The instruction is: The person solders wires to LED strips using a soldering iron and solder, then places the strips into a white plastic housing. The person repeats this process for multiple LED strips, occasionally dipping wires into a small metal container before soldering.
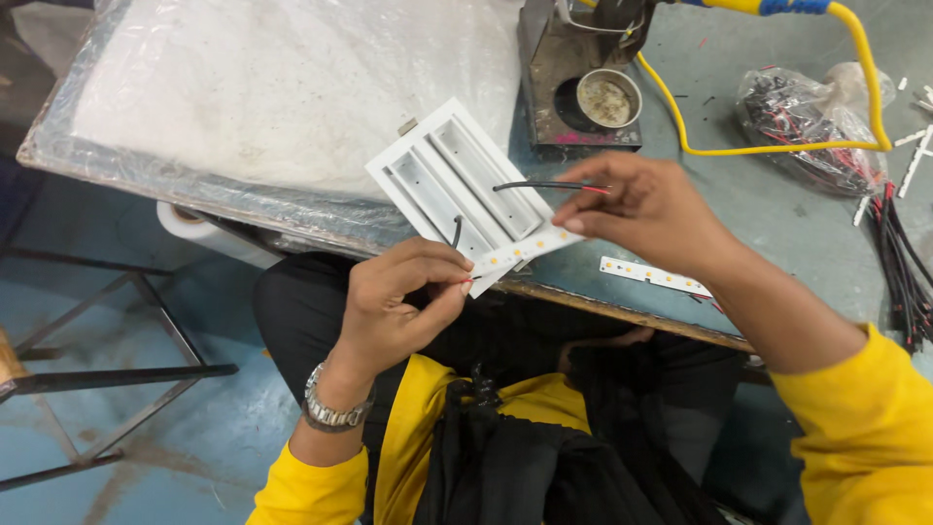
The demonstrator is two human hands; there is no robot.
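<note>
Grey-green and scuffed, the workbench (777, 214) runs across the upper part of the view above a blue painted floor, and the white three-slot metal housing (457, 180) lying at its near edge serves as the landmark for everything else. Just below the housing, overlapping its lower corner, a narrow white LED strip (515, 251) with small yellow dots is held between both hands. The left hand (398, 306), below and slightly left of the housing, is closed in a pinch on the strip's lower end, a metal wristwatch (330, 408) at its wrist. The right hand (646, 209), to the right of the housing, pinches the strip's upper end with its fingertips; whether it also grips the thin black-and-red wire (549, 185) crossing the housing's slots I cannot tell. A second LED strip (656, 276) lies flat on the bench to the lower right of the housing, just beside the right wrist. Up and to the right of the housing stands a dark metal stand with a round tin (607, 99), and a yellow cable (777, 148) loops away from it further right. Far right of the housing sit a clear bag of wires (802, 126) and a loose bundle of black wires (899, 262). A crinkled plastic sheet (262, 87) covers the bench to the housing's upper left.
</note>
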